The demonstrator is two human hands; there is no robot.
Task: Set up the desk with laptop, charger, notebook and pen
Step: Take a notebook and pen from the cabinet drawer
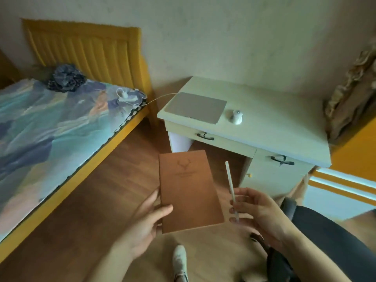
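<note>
Standing short of the desk w/ both hands full. Left hand grips the brown notebook at its lower-left edge, thumb on the cover; it's held flat in the air, long axis pointing roughly away toward the desk. Right hand pinches a thin white pen between the fingertips, tip up, nearly parallel to the notebook, just beside it. Closed laptop already lies on the desk's left part, a cable running off to the charger on the bed; white mouse beside the laptop. Bare desktop lies ahead and right, so the right hand looks nearer, prob. the 2 items land there.
</note>
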